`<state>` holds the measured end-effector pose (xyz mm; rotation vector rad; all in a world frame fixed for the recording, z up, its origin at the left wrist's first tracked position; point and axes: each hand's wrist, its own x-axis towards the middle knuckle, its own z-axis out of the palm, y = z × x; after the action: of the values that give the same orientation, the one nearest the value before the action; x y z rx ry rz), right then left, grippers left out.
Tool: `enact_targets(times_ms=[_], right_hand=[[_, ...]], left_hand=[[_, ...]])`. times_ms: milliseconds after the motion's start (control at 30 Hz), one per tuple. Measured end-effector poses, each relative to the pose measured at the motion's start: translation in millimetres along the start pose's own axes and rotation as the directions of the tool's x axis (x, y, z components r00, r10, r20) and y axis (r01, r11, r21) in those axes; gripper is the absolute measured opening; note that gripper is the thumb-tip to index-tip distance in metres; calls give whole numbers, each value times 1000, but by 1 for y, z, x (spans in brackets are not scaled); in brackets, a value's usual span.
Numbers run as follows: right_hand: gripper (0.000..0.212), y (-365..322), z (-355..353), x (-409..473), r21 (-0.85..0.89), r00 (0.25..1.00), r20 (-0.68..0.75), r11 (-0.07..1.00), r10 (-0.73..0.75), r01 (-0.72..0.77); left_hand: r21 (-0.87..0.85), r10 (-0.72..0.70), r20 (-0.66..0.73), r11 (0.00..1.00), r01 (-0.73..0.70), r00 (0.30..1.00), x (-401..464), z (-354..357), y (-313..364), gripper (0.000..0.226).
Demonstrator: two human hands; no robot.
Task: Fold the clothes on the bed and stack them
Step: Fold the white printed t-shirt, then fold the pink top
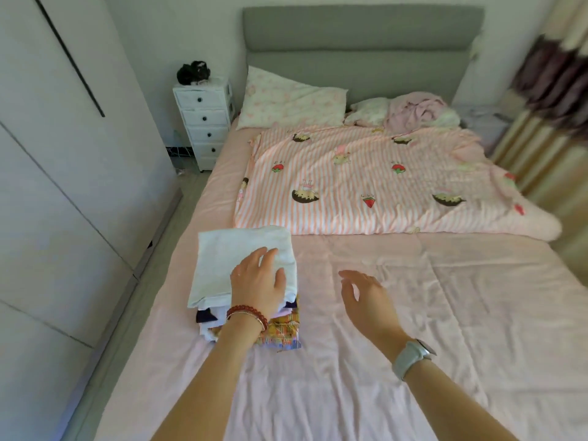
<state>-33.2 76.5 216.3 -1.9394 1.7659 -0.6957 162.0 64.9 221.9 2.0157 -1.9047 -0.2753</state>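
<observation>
Left hand (259, 278) flat, fingers straight, pressing white folded top (235, 268) onto stack (280, 329) lower left, probably steadying it; right hand (366, 297) relaxed, holding nothing, center frame.

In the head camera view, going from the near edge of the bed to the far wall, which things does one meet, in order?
Stack of folded clothes with white folded garment on top, pressed by left hand → striped quilt → pillow → grey headboard.
</observation>
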Motion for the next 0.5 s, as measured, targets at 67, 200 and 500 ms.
enact_targets(times_ms=[67, 200, 500], right_hand=[[31, 24, -25, -48, 22, 997, -25, 997, 78, -78], [30, 94, -86, -158, 40, 945, -109, 951, 309, -307], [30, 258, -198, -340, 154, 651, -270, 699, 709, -698]], left_hand=[[-71, 86, -11, 994, -87, 996, -35, 11, 32, 43], [-135, 232, 141, 968, -213, 963, -105, 50, 118, 38], [-154, 511, 412, 855, -495, 754, -200, 146, 328, 40]])
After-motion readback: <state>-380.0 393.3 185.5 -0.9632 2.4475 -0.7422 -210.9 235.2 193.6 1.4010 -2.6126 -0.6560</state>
